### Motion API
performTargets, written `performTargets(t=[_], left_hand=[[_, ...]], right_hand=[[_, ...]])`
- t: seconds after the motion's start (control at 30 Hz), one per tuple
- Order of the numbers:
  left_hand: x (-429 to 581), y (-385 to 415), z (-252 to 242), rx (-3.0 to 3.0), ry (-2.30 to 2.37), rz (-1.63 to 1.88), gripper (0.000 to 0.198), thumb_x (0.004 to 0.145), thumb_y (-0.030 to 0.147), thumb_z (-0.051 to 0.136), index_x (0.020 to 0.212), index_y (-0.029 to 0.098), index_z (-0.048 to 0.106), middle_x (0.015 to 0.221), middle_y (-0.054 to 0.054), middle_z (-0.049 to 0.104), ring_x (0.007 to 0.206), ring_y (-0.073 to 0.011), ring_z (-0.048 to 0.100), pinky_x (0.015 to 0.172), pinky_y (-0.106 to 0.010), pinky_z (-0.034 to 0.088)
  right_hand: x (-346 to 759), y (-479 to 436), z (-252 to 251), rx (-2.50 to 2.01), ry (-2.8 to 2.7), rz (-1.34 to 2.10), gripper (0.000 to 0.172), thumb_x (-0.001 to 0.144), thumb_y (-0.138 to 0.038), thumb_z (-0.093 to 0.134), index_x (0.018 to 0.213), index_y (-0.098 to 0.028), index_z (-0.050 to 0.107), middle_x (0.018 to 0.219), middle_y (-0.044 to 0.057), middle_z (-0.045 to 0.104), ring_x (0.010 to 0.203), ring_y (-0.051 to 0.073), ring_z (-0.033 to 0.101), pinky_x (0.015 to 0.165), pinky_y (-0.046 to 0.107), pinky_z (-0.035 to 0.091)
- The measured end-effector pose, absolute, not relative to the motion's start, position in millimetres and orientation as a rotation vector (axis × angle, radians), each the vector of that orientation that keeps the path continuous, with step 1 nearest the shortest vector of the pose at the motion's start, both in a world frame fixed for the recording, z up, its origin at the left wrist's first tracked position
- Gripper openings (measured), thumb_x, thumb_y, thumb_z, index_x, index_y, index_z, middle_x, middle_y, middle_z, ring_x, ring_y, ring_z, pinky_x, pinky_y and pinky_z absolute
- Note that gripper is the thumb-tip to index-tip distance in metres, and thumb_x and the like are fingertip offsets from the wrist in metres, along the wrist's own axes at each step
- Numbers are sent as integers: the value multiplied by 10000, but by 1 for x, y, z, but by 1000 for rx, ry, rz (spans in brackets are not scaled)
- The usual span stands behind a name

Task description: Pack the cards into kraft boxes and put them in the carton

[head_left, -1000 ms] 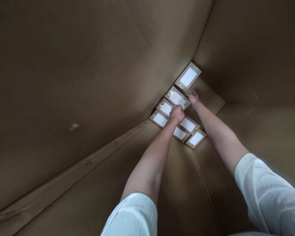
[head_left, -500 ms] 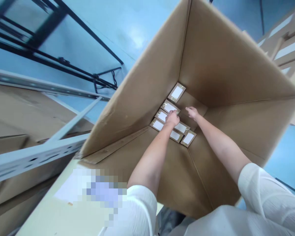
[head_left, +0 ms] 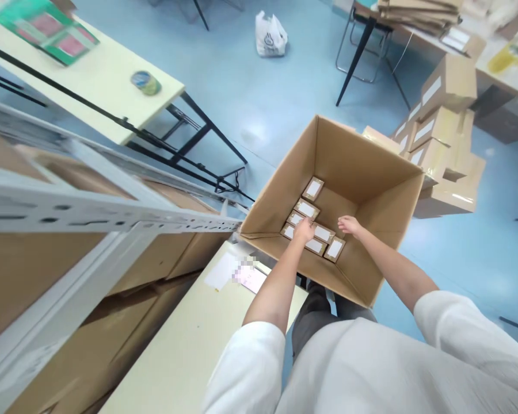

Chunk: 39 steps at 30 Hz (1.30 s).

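A tall open carton (head_left: 362, 144) stands before me, with several small labelled cardboard boxes (head_left: 323, 234) lying on its bottom along the left and near sides. My left hand (head_left: 304, 230) reaches in over these boxes, its back towards me and its fingers curled. Whatever the fingers may hold is hidden, and I cannot tell whether they touch a box. My right hand (head_left: 349, 225) is near the carton's right side, fingers bent together, with nothing visible in them. A single labelled box (head_left: 313, 188) lies in the far left corner, apart from the row.
Left of the carton are a pale tabletop (head_left: 168, 333) bearing papers and a metal rack (head_left: 112, 213) holding large cartons. Stacked cardboard boxes (head_left: 446, 144) stand behind at the right. A table (head_left: 112, 86) carries a can, and a white plastic bag (head_left: 270, 35) sits on the floor.
My view has drawn up and back, so the carton looks smaller and more of the room shows. Both hands sit a little farther apart from the boxes' row; the boxes keep their arrangement.
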<state>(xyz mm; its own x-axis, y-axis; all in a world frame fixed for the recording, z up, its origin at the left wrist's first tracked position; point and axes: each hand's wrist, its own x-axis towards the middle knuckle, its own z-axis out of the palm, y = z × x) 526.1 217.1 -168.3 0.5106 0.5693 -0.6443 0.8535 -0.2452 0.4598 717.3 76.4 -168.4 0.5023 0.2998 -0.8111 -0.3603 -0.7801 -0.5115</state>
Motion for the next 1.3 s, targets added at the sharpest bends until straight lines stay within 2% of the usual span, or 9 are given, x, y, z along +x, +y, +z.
performTargets(t=[0.17,0.33,0.53,0.7,0.93,1.3], left_hand=[[503,177,-120,1946,1247,-385,492,995,241,626,1487,234,624,1544,-170,649,1433,-309,634,1202,-422,478],[489,132,-75,1992,1240,-161,482,998,180,568,1474,211,638,1531,-158,657,1457,-283,606,1237,-404,458],[449,99,-31,1985,1293,83,499,979,134,526,1454,204,662,1542,-133,651,1474,-272,585,1281,-407,432],[396,81,0,1965,1393,183,473,982,123,533,1427,190,682,1487,-144,684,1457,-277,599,1292,-408,433],[284,52,30,1820,1622,322,460,1022,163,529,1460,189,662,1568,-138,633,1484,-278,580,1301,-418,421],[37,-56,47,1571,1911,526,503,1022,179,529,1517,189,617,1548,-142,651,1431,-267,611,1280,-432,439]], right_hand=[[689,39,-128,-2022,-82,1364,168,881,-312,824,877,-214,687,877,62,767,744,147,715,642,224,550],[676,8,-98,-2007,-297,1372,184,813,-286,842,828,-220,671,804,26,742,709,145,685,608,209,513],[655,7,-57,-1978,-568,1326,81,833,-233,773,861,-207,702,887,19,766,778,144,709,690,214,535],[610,26,-17,-1824,-773,1343,88,839,-214,761,911,-202,711,849,12,753,768,142,707,748,235,566],[500,50,16,-1644,-1085,1357,110,849,-243,715,952,-205,719,930,41,790,837,172,732,835,291,597],[245,17,23,-1459,-1511,1567,146,833,-254,728,968,-198,726,951,51,789,818,173,730,793,292,577]])
